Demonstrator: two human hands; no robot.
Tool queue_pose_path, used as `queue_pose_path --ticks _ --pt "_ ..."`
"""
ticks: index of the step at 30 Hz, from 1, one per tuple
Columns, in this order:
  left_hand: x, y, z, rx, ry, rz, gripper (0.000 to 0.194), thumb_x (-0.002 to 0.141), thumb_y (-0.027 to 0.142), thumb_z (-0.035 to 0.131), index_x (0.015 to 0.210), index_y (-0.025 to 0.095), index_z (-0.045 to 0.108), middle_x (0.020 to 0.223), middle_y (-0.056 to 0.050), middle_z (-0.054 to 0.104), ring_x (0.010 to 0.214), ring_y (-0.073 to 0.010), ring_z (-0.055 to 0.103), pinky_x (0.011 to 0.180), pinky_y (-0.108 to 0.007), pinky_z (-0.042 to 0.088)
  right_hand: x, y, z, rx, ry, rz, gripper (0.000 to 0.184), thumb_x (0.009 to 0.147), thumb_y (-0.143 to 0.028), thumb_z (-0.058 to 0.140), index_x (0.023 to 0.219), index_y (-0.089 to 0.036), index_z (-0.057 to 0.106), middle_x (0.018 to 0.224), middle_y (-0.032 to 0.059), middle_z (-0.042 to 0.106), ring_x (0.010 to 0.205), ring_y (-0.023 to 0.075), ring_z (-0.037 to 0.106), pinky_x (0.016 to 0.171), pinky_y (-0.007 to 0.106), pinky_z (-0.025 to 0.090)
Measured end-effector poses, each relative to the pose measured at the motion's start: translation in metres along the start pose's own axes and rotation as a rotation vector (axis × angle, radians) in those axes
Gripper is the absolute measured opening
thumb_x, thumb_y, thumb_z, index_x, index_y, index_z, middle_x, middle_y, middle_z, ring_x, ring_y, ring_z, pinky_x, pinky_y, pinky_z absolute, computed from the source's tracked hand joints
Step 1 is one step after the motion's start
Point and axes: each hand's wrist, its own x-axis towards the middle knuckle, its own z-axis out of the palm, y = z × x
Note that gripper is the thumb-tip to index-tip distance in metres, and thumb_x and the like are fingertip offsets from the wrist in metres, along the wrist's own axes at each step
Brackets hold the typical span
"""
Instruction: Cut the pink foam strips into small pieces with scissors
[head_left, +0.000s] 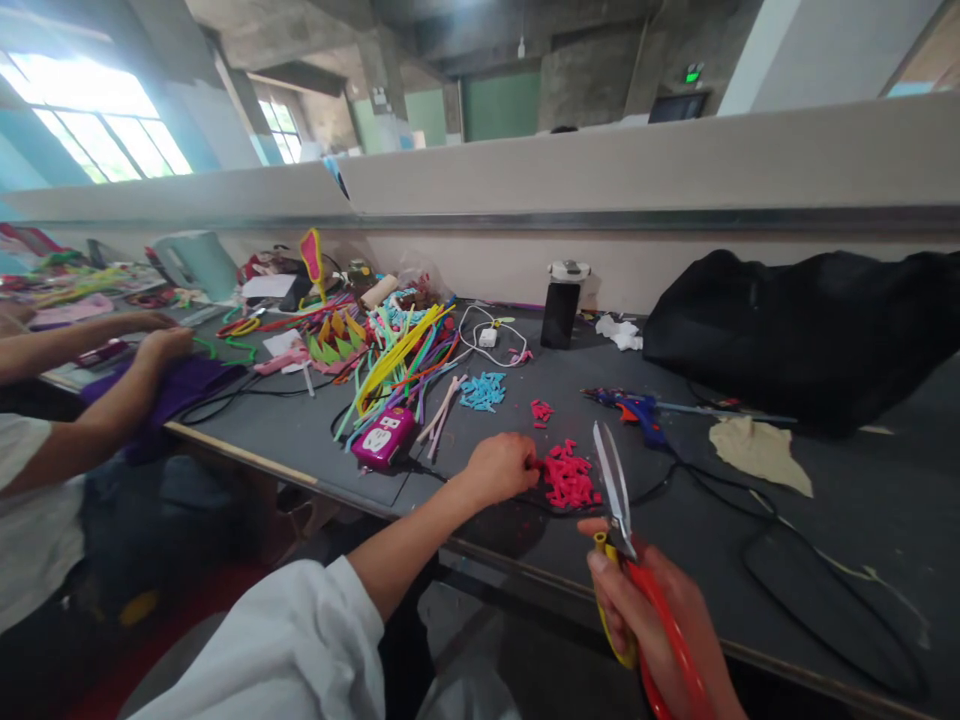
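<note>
Grey partition [637, 160] runs behind the back edge of the dark tabletop [847, 530]. At the far left, a co-worker's hands [166, 343] rest over purple cloth [187, 388] near the front edge. Next comes a tangle of long coloured strands [397, 355], which look whole and uncut, with a purple socket box [384, 440] nearer the front edge and a few pale pink strands [442, 415], also long, beside it. Short blue pieces [483, 391] lie gathered in a loose heap, apparently finished cutting. The left hand [501, 468] is mostly closed, fingers curled down against the left side of a larger heap of short red-pink pieces [571, 476] towards the front edge; whether it pinches one, I cannot tell. A smaller red-pink cluster [541, 410] lies just behind that heap, so this colour looks largely cut too, though the pieces are in two groups. The right hand [682, 610] is closed around the red and yellow handles of the scissors [615, 490], blades pointing to the back edge, nothing visible between them. Farther right are a blue glue gun [641, 415], tan cloth [757, 452] and a black bag [795, 330] by the back edge.
</note>
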Motion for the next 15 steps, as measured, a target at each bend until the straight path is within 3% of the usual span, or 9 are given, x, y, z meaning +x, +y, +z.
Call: queue_pose_path --ticks 6,10,15 --pt "0.001 -0.004 0.002 -0.044 0.026 -0.032 0.009 0.067 0.019 0.061 0.069 0.019 0.069 0.069 -0.005 0.067 0.067 -0.0196 0.060 0.062 -0.027 0.041 0.003 0.000 0.000 -0.061 -0.019 0.006 0.054 0.076 -0.059 0.063 0.112 -0.019 0.061 0.049 -0.0085 0.044 0.037 0.0079 0.041 0.036 0.019 0.036" --pt "-0.008 0.002 -0.006 -0.164 0.044 -0.008 0.014 0.073 0.024 0.059 0.080 0.017 0.069 0.071 -0.002 0.068 0.065 -0.0149 0.060 0.059 -0.023 0.041 0.004 0.002 -0.002 -0.080 0.002 -0.008 0.054 0.074 -0.057 0.066 0.113 -0.020 0.062 0.050 -0.0080 0.046 0.037 0.0083 0.041 0.037 0.019 0.037" --pt "-0.034 0.021 -0.011 -0.415 0.111 0.221 0.008 0.075 0.021 0.058 0.078 0.017 0.064 0.071 -0.001 0.065 0.063 -0.0118 0.057 0.060 -0.021 0.041 0.008 0.001 -0.001 0.071 0.057 0.049 0.059 0.073 -0.056 0.069 0.121 -0.022 0.058 0.061 -0.0051 0.056 0.043 0.0087 0.046 0.039 0.019 0.040"
